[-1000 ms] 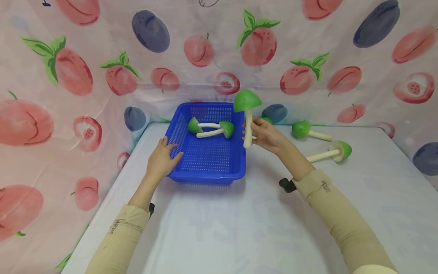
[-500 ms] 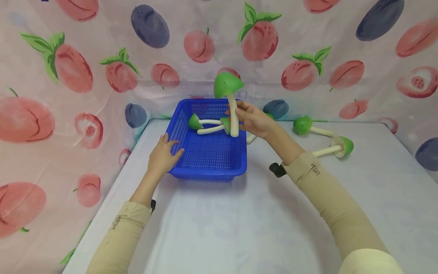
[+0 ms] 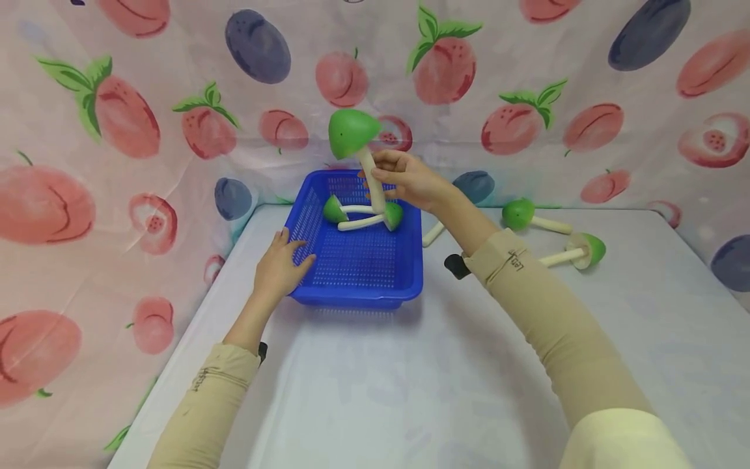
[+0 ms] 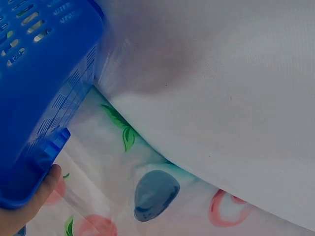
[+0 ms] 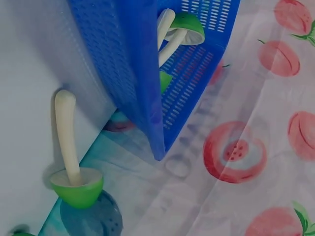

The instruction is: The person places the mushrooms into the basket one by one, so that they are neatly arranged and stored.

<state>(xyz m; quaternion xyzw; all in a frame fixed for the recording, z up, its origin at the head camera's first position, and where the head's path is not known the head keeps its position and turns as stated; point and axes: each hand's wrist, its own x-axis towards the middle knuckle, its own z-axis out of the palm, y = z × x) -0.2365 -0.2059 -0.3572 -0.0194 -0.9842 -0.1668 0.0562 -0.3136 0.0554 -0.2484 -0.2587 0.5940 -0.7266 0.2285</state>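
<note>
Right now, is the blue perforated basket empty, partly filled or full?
Partly filled: the head view shows two green-capped toy mushrooms inside the blue basket, with bare bottom nearer the camera.

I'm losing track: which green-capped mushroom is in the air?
The mushroom held up in the right hand; the others lie in the blue basket or on the white table.

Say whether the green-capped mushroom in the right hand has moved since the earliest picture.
Yes: leftward and higher in the head view, judged against the blue perforated basket. The green-capped mushroom, earlier at its right rim, now shows across its far rim.
</note>
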